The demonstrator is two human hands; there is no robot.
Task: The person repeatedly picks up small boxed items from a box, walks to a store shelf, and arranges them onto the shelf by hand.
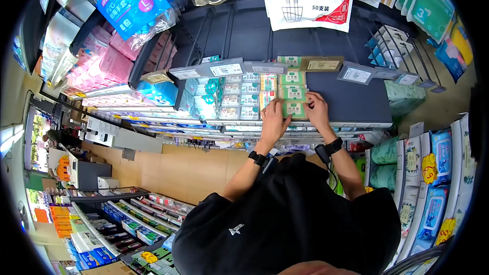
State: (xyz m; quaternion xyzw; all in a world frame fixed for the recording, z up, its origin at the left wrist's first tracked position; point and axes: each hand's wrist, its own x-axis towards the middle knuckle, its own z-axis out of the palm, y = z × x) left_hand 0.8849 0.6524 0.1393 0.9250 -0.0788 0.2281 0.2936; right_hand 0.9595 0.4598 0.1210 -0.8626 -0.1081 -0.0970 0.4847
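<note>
A column of small flat green-and-yellow packs (294, 110) stands on the dark shelf in front of me. On the left side of the nearest pack, my left hand (273, 124) is closed, its fingers curled at the edge and its thumb near the front. My right hand (318, 114) is closed at the right side of the same pack, with bent fingertips against its edge. To the left are orange-and-green packs (268, 95) and rows of white-and-teal boxes (240, 99). The print on the packs is too small to read.
Price-tag holders (226, 68) hang on hooks above the shelf (351, 103). A large white bag (308, 0) and a blue glove packet (133, 4) hang overhead. Pink packs (102, 66) fill the left bay. Blue wipes packs (435, 209) stand on the right shelf.
</note>
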